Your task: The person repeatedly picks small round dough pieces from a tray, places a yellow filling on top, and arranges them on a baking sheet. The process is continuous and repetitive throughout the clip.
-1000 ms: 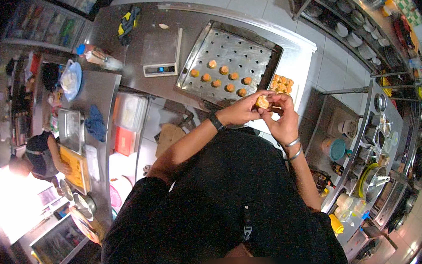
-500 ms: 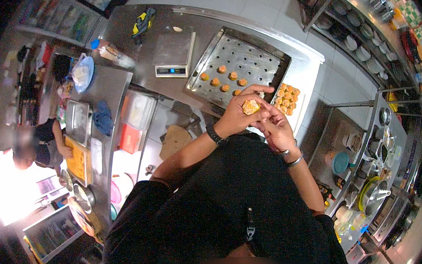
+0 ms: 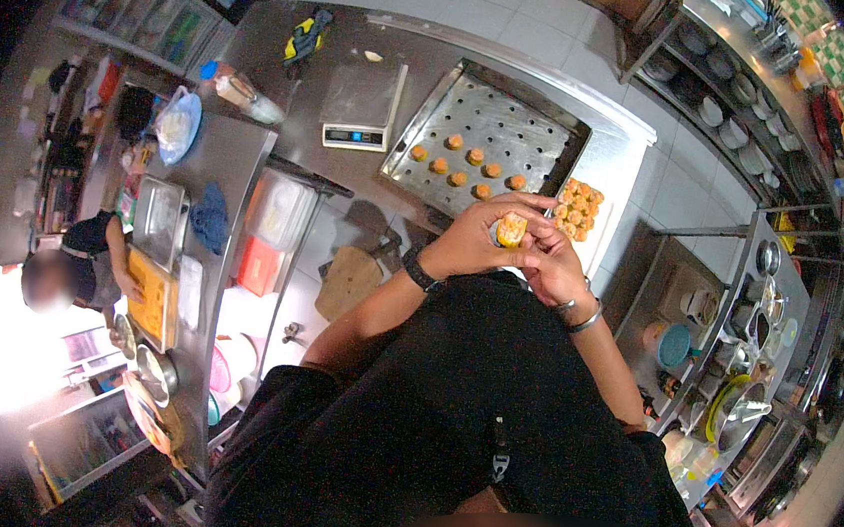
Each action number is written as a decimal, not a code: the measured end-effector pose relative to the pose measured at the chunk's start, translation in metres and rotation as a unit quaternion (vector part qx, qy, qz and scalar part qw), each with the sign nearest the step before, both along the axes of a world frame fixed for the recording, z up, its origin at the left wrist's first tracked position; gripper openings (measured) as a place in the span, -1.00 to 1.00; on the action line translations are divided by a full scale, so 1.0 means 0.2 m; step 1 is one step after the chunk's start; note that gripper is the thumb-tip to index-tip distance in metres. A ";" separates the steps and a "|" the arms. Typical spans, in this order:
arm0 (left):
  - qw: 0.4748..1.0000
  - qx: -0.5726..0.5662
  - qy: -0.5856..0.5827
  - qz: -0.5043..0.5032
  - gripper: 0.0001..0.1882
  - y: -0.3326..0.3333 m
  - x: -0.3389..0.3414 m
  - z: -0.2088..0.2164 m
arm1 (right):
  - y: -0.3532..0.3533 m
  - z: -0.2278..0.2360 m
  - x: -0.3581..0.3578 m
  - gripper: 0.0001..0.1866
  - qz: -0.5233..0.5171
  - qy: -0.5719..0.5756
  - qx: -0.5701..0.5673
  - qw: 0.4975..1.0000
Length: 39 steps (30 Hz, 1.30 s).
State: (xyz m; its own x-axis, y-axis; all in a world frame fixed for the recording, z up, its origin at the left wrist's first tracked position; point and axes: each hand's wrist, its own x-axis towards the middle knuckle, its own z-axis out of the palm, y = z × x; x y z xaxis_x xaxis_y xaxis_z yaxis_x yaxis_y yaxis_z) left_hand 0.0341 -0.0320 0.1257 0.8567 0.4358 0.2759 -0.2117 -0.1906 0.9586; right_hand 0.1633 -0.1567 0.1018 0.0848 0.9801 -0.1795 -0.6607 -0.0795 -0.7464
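Note:
My left hand (image 3: 471,238) is curled around a small open-topped dumpling (image 3: 512,229) with a yellow wrapper and an orange-white filling. The fingers of my right hand (image 3: 556,266) close in on its other side, pinching it; they partly overlap the left fingers. Both hands are held in front of my chest, over the near edge of a perforated metal steamer tray (image 3: 555,123). Several orange-topped dumplings (image 3: 458,178) stand spaced apart in the near part of that tray. To its right, more dumplings (image 3: 577,210) are packed close together on a white surface.
A digital kitchen scale (image 3: 361,101) lies left of the tray, with a yellow-and-black cloth-like item (image 3: 307,37) behind it. A clear bottle (image 3: 240,93) lies further left. Another person (image 3: 91,265) works at the left-hand counter. Shelves with bowls (image 3: 722,109) stand at the right.
The dumpling has tilted in my fingers, so more of its yellow side shows. My right fingers have come up against it. The view has shifted slightly.

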 end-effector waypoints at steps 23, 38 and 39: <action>0.998 -0.033 0.019 0.044 -0.77 -0.10 -0.01 -0.11 | -0.05 -0.18 0.01 -0.56 0.011 0.084 -0.032 0.996; 0.996 -0.081 0.032 0.017 -0.71 -0.09 -0.05 -0.08 | -0.04 -0.19 0.02 -0.47 0.101 0.149 0.012 0.984; 0.995 -0.088 0.027 0.033 -0.74 -0.10 -0.05 -0.10 | -0.05 -0.19 0.01 -0.48 0.077 0.119 -0.014 0.990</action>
State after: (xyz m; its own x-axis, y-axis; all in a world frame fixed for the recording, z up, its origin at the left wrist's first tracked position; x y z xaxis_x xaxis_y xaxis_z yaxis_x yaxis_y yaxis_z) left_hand 0.0246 -0.0515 0.1062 0.8365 0.5288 0.1437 -0.1509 -0.0297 0.9881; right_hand 0.1662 -0.1660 0.0640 -0.1135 0.9725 -0.2032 -0.7961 -0.2114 -0.5670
